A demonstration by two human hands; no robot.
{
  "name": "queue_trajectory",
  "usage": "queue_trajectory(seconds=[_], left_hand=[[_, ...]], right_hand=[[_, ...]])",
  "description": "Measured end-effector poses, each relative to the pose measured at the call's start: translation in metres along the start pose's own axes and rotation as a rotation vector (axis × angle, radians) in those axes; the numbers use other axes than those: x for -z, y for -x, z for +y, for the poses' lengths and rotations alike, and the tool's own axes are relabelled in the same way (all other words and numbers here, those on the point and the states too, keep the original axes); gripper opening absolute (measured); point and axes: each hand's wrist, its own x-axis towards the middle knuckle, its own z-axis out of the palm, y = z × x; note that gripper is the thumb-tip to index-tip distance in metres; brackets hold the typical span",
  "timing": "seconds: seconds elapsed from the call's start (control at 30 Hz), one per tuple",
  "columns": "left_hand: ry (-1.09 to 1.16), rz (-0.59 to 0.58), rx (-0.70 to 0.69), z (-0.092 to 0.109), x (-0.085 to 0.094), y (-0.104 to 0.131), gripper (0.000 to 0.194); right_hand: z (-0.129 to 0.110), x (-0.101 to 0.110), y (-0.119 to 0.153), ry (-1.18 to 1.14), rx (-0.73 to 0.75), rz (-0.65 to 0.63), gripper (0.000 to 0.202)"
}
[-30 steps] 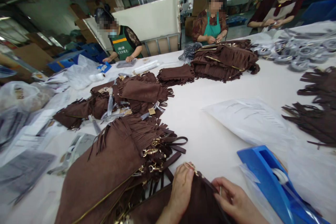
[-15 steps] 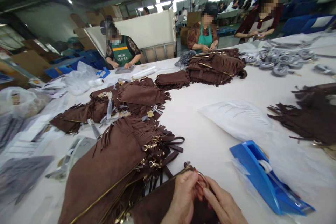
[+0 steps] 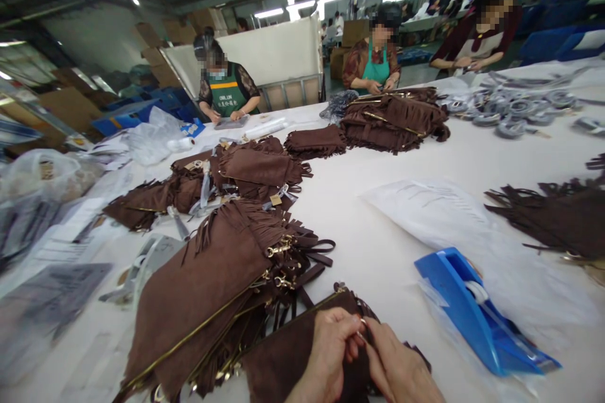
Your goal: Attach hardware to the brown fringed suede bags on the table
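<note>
My left hand (image 3: 333, 349) and my right hand (image 3: 394, 359) meet at the bottom centre, fingertips pinched together. Between them is a small shiny metal ring (image 3: 363, 322), mostly covered by the fingers. Under both hands lies a dark brown fringed bag (image 3: 278, 349), its fringe partly showing past the right hand. Just left of it rises a stack of brown fringed bags (image 3: 203, 283) with gold zips, and gold clasps (image 3: 283, 245) hang at the stack's right side.
A blue tape dispenser (image 3: 477, 308) sits at right by a white plastic bag (image 3: 454, 214). More brown bags (image 3: 392, 116) are piled farther back. A grey dispenser (image 3: 154, 264) stands left. Several co-workers, one in a green apron (image 3: 229, 94), work across the white table (image 3: 326, 195).
The view has shifted slightly, so the table's contents appear a little to the right on the left side. My hands have stayed together, and the metal ring shows less between the fingers.
</note>
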Motion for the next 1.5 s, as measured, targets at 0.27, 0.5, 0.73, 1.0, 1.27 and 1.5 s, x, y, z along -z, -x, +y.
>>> queue_trajectory(seconds=[0.27, 0.5, 0.73, 1.0, 1.27, 1.5], left_hand=[[-0.351, 0.032, 0.012, -0.031, -0.004, -0.012, 0.036], [-1.118, -0.021, -0.431, -0.010, 0.017, -0.057, 0.051], [-1.236, -0.065, -0.395, -0.017, 0.008, -0.080, 0.017], [-1.206, 0.009, -0.398, -0.026, 0.007, -0.078, 0.022], [-1.153, -0.015, -0.415, -0.028, 0.009, -0.077, 0.022], [-1.085, -0.135, -0.430, -0.022, 0.017, -0.072, 0.024]], right_hand=[[0.017, -0.015, 0.029, 0.030, -0.276, -0.101, 0.020], [0.036, 0.000, 0.013, -0.042, -0.566, -0.341, 0.021], [0.034, -0.022, -0.032, 0.049, -0.647, -0.384, 0.021], [0.035, -0.039, -0.042, 0.014, -0.700, -0.439, 0.022], [0.035, -0.043, -0.040, -0.124, -0.711, -0.467, 0.022], [0.034, -0.024, -0.028, -0.341, -0.705, -0.454, 0.024]])
